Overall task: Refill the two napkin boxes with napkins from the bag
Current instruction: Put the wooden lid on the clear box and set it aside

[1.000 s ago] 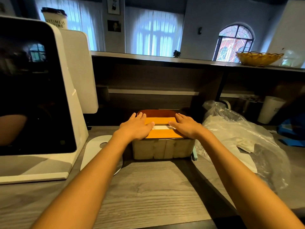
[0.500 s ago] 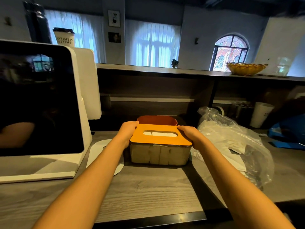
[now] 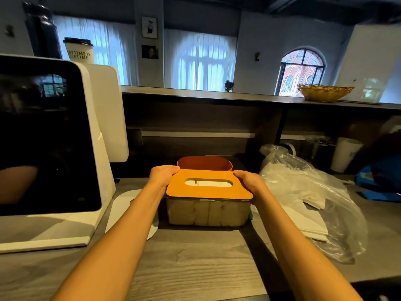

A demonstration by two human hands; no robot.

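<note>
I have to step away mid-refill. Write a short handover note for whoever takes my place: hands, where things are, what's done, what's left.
Left hand grips the left end of the orange lid; right hand grips its right end.
The lid sits on the clear box, which looks full of napkins; whether it is fully seated is unclear.
The red box stands just behind, its contents hidden.
The bag lies to the right, napkins still inside.
Done: clear box filled, it seems.
Left: check the lid, then check and probably refill the red box.
</note>
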